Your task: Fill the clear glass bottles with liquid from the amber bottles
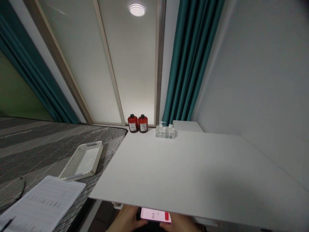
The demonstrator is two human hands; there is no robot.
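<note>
A smartphone (pixel 154 214) with a lit pink screen lies sideways between my hands, just below the front edge of the white table (pixel 169 180). My left hand (pixel 129 219) grips its left end, thumb along the lower edge. At the other end my right hand (pixel 178 223) holds it the same way. The screen shows dark digits and a red button. Part of my fingers is hidden under the phone and the tabletop.
Two red-brown bottles (pixel 133 123) and a clear organizer with pump bottles (pixel 165 131) stand at the table's far edge. To the left, a white basket (pixel 96 161) and printed papers (pixel 48 201) lie on a grey patterned surface. A teal curtain (pixel 190 64) hangs behind.
</note>
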